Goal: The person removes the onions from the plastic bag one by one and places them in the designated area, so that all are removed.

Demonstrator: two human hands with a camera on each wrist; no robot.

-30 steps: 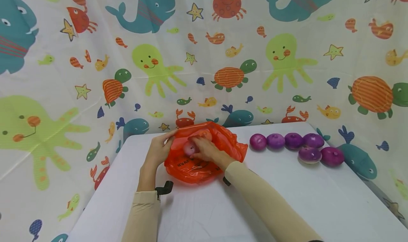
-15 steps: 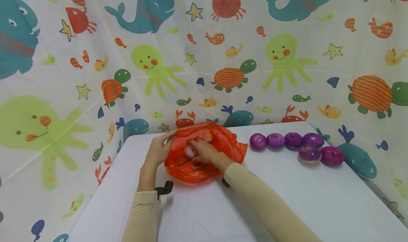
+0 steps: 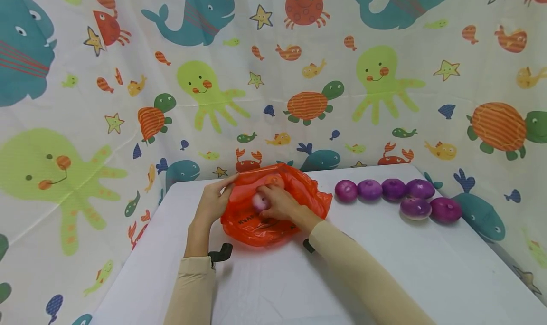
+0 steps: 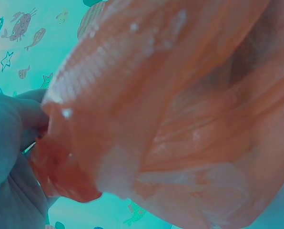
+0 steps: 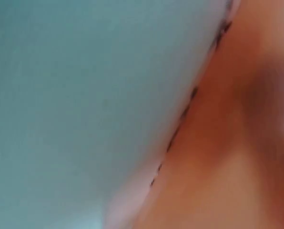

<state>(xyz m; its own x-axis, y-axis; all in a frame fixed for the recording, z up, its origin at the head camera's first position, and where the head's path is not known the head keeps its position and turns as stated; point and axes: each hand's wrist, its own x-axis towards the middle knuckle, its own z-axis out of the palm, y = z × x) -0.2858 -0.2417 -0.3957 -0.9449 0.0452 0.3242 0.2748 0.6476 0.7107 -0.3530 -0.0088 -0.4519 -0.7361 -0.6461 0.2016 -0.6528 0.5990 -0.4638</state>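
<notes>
An orange-red plastic bag (image 3: 239, 226) with dark lettering lies at the table's far side, its mouth toward me. My left hand (image 3: 212, 204) pinches the bag's left rim between thumb and fingers; in the left wrist view the hand (image 4: 13, 157) is at the left edge beside the crumpled bag (image 4: 118, 129). Inside the mouth, my right hand (image 3: 282, 205) grips a pale purple onion (image 3: 260, 202). Behind its fingers a round, orange-tinted thing (image 3: 275, 179) shows in the bag; its kind is unclear. Blurred bag plastic (image 5: 208, 157) fills much of the right wrist view.
Several purple onions (image 3: 370, 189) sit on the white table (image 3: 273, 287) to the bag's right, some in a back row and some in front. A curtain (image 3: 265, 87) printed with sea animals hangs close behind the table and along its left side.
My right hand and the onion it grips have shifted slightly to the right inside the bag. The left hand and the onions on the table have stayed in place.
</notes>
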